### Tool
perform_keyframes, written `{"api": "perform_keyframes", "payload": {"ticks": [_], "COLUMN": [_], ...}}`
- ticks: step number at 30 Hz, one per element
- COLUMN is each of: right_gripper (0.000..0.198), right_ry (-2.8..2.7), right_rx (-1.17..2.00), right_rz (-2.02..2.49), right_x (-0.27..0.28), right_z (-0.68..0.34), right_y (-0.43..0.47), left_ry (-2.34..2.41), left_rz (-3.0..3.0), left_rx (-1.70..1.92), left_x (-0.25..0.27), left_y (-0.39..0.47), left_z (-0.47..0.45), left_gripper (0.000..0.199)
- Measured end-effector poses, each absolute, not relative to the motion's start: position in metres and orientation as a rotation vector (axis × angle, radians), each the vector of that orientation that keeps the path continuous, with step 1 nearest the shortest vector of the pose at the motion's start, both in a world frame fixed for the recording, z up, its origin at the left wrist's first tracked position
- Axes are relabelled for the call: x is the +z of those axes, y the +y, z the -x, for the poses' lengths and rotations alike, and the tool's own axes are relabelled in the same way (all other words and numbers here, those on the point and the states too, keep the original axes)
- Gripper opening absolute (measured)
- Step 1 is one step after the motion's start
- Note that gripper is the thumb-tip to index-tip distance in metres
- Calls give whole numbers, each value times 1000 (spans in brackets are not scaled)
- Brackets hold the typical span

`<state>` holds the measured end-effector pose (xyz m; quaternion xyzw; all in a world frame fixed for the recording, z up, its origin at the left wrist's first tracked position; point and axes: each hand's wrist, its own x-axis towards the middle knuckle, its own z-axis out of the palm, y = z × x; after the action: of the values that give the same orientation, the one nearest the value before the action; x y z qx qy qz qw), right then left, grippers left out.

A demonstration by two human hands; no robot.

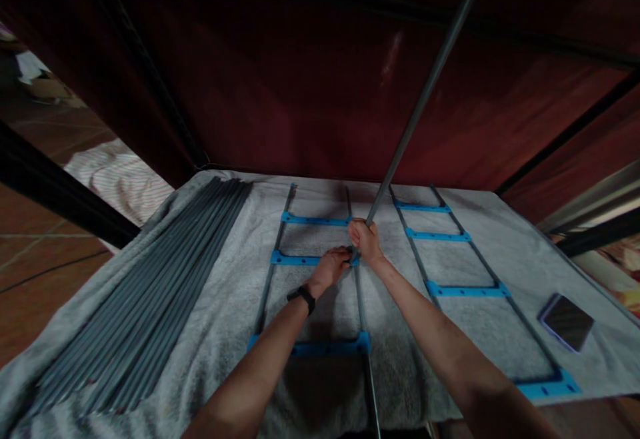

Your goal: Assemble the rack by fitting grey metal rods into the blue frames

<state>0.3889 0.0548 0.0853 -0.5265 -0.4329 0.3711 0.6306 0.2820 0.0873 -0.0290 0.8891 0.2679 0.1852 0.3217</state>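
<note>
My right hand (366, 239) is closed around a long grey metal tube (420, 102), near its lower end. The tube stands tilted, its upper part leaning away to the upper right. Close beside it, my left hand (334, 267), with a black band on the wrist, has its fingers closed at the right end of a blue crosspiece (295, 260); the fingertips are partly hidden. This crosspiece belongs to a ladder-like frame of grey tubes lying flat, with another blue crosspiece (315, 220) farther off and a nearer one (330, 347) partly behind my left forearm.
A second ladder-like frame with blue crosspieces (467, 290) lies to the right. Beyond it is a phone (567, 321). Many grey tubes (150, 286) lie bundled at the left on the pale cloth (225, 306). Dark red sheeting (300, 92) hangs behind, between dark metal bars.
</note>
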Motion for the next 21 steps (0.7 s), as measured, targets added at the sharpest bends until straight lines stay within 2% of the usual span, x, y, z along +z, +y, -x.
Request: {"api": "perform_keyframes", "payload": {"ticks": [11,21], "right_gripper": [35,35], "right_ry": [-1034,-1001], "right_rx": [905,803], "right_rz": [1191,1246], "right_x": [82,83], "right_z": [-388,-385], "right_y": [51,52], "left_ry": [709,847], "left_rz": [-2174,-2186], "left_rx": [498,412], "left_x": [-28,-18], "left_y": [87,88], "left_z": [-280,-285], "left_gripper": [15,21]}}
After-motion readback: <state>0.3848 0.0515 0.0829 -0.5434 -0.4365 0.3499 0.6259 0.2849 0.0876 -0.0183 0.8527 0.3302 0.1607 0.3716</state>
